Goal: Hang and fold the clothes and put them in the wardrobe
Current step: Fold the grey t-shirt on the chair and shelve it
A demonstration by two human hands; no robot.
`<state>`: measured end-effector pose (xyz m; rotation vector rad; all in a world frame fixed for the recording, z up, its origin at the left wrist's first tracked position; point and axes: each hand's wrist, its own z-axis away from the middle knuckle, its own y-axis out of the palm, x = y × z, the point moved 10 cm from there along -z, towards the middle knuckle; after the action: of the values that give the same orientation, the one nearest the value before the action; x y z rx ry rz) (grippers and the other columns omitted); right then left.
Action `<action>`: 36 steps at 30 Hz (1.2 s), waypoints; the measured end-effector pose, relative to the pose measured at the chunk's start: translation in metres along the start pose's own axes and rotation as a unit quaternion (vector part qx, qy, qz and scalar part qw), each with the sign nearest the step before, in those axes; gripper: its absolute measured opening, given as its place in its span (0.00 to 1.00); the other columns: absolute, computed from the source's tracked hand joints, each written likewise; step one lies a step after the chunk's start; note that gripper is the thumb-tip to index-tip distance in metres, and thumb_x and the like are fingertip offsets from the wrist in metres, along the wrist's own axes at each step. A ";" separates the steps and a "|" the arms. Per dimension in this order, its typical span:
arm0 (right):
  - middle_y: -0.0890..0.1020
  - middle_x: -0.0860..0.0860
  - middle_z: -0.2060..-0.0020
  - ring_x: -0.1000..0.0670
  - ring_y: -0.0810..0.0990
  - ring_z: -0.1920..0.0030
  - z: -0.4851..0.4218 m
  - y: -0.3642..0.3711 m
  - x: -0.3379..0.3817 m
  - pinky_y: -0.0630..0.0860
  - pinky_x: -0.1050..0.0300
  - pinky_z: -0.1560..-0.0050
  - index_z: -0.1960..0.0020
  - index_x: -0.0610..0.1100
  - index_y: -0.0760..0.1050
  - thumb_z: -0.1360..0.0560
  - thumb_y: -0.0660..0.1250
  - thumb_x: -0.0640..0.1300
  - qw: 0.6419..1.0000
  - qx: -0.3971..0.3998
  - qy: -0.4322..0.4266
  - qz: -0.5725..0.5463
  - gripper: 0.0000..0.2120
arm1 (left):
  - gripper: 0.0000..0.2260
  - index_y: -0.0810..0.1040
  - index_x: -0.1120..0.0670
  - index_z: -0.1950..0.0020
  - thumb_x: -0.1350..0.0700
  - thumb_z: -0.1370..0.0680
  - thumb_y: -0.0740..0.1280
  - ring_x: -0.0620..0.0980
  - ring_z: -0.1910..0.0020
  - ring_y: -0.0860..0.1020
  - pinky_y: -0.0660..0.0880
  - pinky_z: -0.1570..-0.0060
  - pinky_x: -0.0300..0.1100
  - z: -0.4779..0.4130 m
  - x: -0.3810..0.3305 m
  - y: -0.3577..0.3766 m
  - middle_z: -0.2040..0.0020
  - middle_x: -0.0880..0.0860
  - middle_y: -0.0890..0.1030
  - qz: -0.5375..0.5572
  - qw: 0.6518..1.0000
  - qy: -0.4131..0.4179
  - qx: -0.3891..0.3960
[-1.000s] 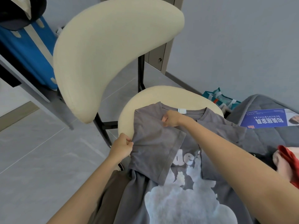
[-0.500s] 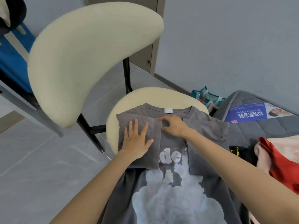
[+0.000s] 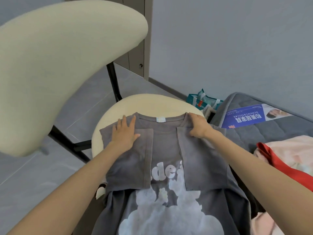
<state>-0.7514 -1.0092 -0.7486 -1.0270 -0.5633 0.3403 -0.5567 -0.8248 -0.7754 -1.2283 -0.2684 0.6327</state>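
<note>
the grey t-shirt (image 3: pixel 166 146) lay face up in the middle of the frame, its collar on the cream chair seat (image 3: pixel 152 102) and its printed body running off the lower edge. both sleeve panels were turned in over the chest, presumably to make a narrow strip for folding. the left hand (image 3: pixel 125 133), left of centre, lay flat with straight fingers on the left sleeve panel (image 3: pixel 130 168), pressing it smooth. the right hand (image 3: pixel 198 127), right of centre, had its fingers curled over the shoulder fold beside the collar, pinching the cloth, likely to square that edge. red and pink clothes (image 3: pixel 288 160) waited on the grey bed (image 3: pixel 271 134) at the right edge.

half a second earlier the right hand rested mid-chest under the collar; it had since moved out to the shoulder, and the left hand had slid up the panel.
</note>
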 end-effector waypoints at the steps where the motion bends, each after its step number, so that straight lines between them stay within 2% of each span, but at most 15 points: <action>1: 0.62 0.42 0.26 0.42 0.60 0.27 -0.005 0.003 -0.004 0.59 0.51 0.27 0.23 0.40 0.51 0.29 0.70 0.36 1.000 0.018 0.008 0.002 0.41 | 0.34 0.39 0.52 0.22 0.45 0.19 0.57 0.62 0.24 0.47 0.52 0.27 0.57 -0.006 0.004 -0.001 0.22 0.60 0.43 -0.004 1.000 -0.006 0.012; 4: 0.62 0.42 0.27 0.41 0.60 0.28 -0.018 0.005 -0.012 0.60 0.50 0.28 0.22 0.40 0.49 0.31 0.74 0.40 0.999 0.030 0.019 0.016 0.46 | 0.38 0.40 0.52 0.22 0.44 0.21 0.62 0.61 0.26 0.53 0.55 0.29 0.59 -0.023 0.014 -0.001 0.22 0.57 0.49 -0.016 0.999 -0.013 0.049; 7: 0.70 0.42 0.34 0.40 0.65 0.33 -0.027 -0.004 -0.021 0.66 0.46 0.34 0.30 0.41 0.62 0.35 0.78 0.47 0.997 0.006 0.051 0.060 0.40 | 0.41 0.51 0.56 0.24 0.43 0.27 0.70 0.61 0.30 0.60 0.57 0.32 0.58 -0.035 0.023 -0.005 0.28 0.59 0.60 0.011 0.997 -0.044 0.060; 10: 0.78 0.44 0.44 0.43 0.73 0.42 -0.026 -0.002 -0.025 0.67 0.46 0.40 0.45 0.43 0.70 0.34 0.76 0.51 0.992 0.033 0.072 0.099 0.25 | 0.32 0.63 0.60 0.35 0.44 0.29 0.74 0.59 0.36 0.68 0.61 0.34 0.57 -0.039 0.030 0.000 0.37 0.57 0.72 0.075 0.990 -0.085 0.082; 13: 0.78 0.46 0.47 0.44 0.75 0.45 -0.022 -0.015 -0.013 0.66 0.48 0.40 0.45 0.44 0.75 0.31 0.73 0.57 0.979 -0.001 0.038 0.200 0.22 | 0.19 0.71 0.57 0.45 0.44 0.25 0.69 0.56 0.42 0.73 0.64 0.41 0.50 -0.033 0.024 0.000 0.42 0.55 0.77 0.063 0.991 -0.053 0.103; 16: 0.77 0.46 0.47 0.44 0.76 0.46 -0.018 -0.042 0.007 0.70 0.50 0.45 0.43 0.44 0.78 0.28 0.70 0.54 0.970 -0.099 -0.005 0.224 0.18 | 0.13 0.73 0.55 0.49 0.46 0.23 0.65 0.57 0.44 0.75 0.66 0.48 0.46 -0.034 0.013 -0.034 0.44 0.56 0.78 -0.009 1.000 -0.010 0.016; 20: 0.80 0.43 0.49 0.39 0.79 0.48 -0.017 -0.094 0.018 0.68 0.53 0.59 0.46 0.44 0.77 0.25 0.64 0.43 0.971 -0.214 0.000 0.106 0.09 | 0.04 0.71 0.54 0.52 0.54 0.21 0.63 0.61 0.49 0.77 0.62 0.56 0.46 -0.041 0.001 -0.116 0.50 0.59 0.80 -0.046 0.981 0.019 -0.188; 24: 0.79 0.37 0.55 0.35 0.77 0.55 -0.022 -0.139 0.021 0.66 0.52 0.62 0.51 0.38 0.72 0.24 0.61 0.38 0.960 -0.282 0.001 0.005 0.04 | 0.06 0.65 0.54 0.57 0.62 0.22 0.60 0.61 0.55 0.75 0.60 0.57 0.48 -0.047 -0.009 -0.180 0.56 0.59 0.78 -0.053 0.954 0.044 -0.293; 28: 0.78 0.38 0.55 0.37 0.75 0.56 -0.014 -0.151 0.027 0.67 0.50 0.61 0.52 0.37 0.69 0.25 0.60 0.35 0.950 -0.303 -0.027 -0.067 0.03 | 0.11 0.64 0.53 0.58 0.69 0.28 0.60 0.61 0.59 0.73 0.56 0.59 0.46 -0.029 -0.017 -0.205 0.61 0.58 0.76 -0.016 0.928 0.076 -0.365; 31: 0.78 0.41 0.55 0.37 0.75 0.56 0.010 -0.147 0.028 0.69 0.50 0.61 0.52 0.39 0.69 0.27 0.62 0.38 0.949 -0.310 -0.038 -0.038 0.05 | 0.15 0.64 0.52 0.60 0.72 0.32 0.60 0.59 0.64 0.71 0.56 0.58 0.45 0.008 -0.022 -0.198 0.67 0.53 0.71 0.017 0.912 0.107 -0.395; 34: 0.79 0.46 0.59 0.40 0.73 0.60 0.046 -0.138 0.028 0.64 0.53 0.65 0.55 0.43 0.69 0.29 0.63 0.40 0.944 -0.326 -0.051 0.011 0.04 | 0.14 0.71 0.55 0.59 0.74 0.33 0.62 0.56 0.66 0.71 0.57 0.58 0.43 0.041 -0.016 -0.175 0.68 0.51 0.72 0.070 0.914 0.126 -0.378; 36: 0.78 0.48 0.60 0.42 0.73 0.56 0.072 -0.127 0.028 0.63 0.54 0.65 0.56 0.42 0.71 0.30 0.64 0.40 0.943 -0.324 -0.067 0.034 0.04 | 0.16 0.77 0.56 0.52 0.74 0.33 0.64 0.56 0.65 0.74 0.60 0.59 0.43 0.063 -0.015 -0.155 0.67 0.52 0.77 0.098 0.921 0.149 -0.345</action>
<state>-0.7696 -1.0056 -0.6010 -1.6714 -0.7899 0.2917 -0.5537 -0.8139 -0.6084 -2.0316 -0.1094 0.5214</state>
